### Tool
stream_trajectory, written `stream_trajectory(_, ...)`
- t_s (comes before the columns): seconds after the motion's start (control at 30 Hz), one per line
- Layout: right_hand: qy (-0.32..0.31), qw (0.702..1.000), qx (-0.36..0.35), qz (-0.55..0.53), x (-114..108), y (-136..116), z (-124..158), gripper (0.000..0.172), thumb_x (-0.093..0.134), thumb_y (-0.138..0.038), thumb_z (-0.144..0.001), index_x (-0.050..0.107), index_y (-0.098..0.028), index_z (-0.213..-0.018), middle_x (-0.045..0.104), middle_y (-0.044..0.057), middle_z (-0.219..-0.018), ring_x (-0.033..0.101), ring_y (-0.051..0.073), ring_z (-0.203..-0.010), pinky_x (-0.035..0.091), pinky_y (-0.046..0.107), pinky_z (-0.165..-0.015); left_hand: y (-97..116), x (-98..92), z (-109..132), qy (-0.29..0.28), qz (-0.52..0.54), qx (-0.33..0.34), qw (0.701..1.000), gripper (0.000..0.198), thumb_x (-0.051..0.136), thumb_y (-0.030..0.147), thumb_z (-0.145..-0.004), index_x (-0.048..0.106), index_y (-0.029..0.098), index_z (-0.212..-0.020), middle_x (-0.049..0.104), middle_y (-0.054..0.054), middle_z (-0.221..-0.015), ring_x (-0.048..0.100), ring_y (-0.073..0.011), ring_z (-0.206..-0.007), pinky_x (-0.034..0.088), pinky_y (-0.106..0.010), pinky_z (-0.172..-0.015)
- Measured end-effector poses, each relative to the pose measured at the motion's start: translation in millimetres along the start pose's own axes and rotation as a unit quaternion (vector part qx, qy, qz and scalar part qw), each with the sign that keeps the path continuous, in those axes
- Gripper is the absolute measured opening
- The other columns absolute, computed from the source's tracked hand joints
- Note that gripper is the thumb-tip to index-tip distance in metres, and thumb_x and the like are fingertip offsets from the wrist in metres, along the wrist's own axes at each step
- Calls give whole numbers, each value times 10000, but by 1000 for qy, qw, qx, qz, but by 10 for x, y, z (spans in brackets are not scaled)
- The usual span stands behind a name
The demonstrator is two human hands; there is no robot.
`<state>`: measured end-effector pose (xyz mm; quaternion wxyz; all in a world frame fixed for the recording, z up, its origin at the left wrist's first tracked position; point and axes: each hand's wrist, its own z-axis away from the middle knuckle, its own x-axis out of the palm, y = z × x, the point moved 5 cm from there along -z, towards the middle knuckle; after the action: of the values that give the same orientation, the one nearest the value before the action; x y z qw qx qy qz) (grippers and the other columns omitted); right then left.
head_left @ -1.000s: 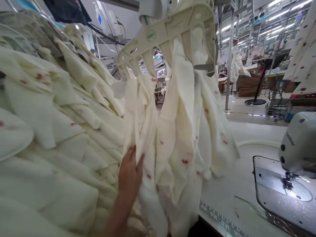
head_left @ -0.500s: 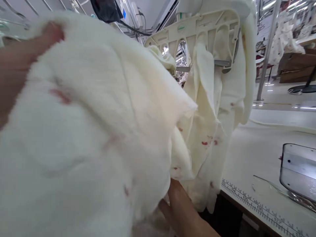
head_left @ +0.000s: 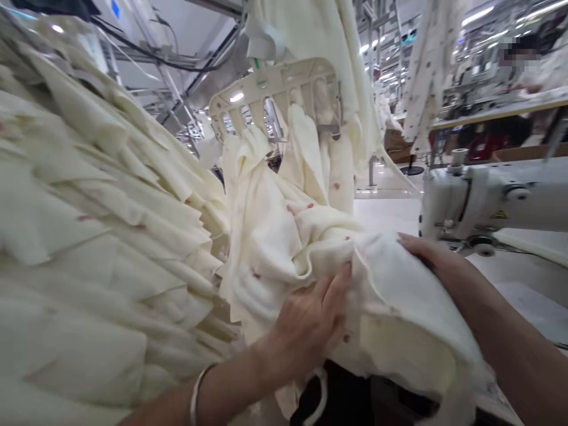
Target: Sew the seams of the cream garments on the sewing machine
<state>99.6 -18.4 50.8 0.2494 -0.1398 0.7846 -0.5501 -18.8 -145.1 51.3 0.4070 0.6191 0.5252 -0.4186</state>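
Cream fabric (head_left: 399, 296) (red-dotted) is bunching under both hands: left hand (head_left: 310, 322) is pressing it open-palmed, right hand (head_left: 428, 254) is lying over it, grasp hidden.

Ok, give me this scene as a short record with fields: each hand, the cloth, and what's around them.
left hand: flat, fingers extended on the cream red-dotted fabric piece
right hand: fingers over that piece's top edge; grip hidden
overhead: cream plastic slotted hanger holding more dotted pieces
left side: fanned stack of cream cut fabric pieces
right side: white sewing machine on a white table
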Motion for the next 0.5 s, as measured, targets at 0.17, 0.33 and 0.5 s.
stream_trajectory(0.17, 179, 950, -121, 226, -361, -55, 300, 223, 412, -262, -857, 598, -202, -963, 613, 100, -988, 585, 325, -1004, 459, 494, -861, -21, -370, -676, 37, 37, -11, 999, 321, 482, 185, -779, 623, 149, -1066, 638, -17, -777, 554, -130, -648, 440, -246, -620)
stream_trajectory(0.33, 79, 941, -254, 211, 333, -121, 911, 194, 411, -131, -901, 513, -170, -1061, 613, 79, -894, 619, 170, -800, 516, 246, -671, 357, -1011, -1209, 87, -32, 35, 995, 232, 532, 192, -752, 664, 170, -563, 397, 46, -470, 342, -69, -471, 288, -236, -525)
stream_trajectory(0.5, 73, 986, -75, 126, 668, 292, 1155, 93, 432, -133, -780, 441, -225, -781, 559, -5, -716, 581, 140, -632, 488, 215, -544, 490, -1057, -1410, 111, -81, 12, 990, 237, 534, 193, -723, 659, 155, -526, 243, 57, -425, 241, -56, -457, 296, -244, -570)
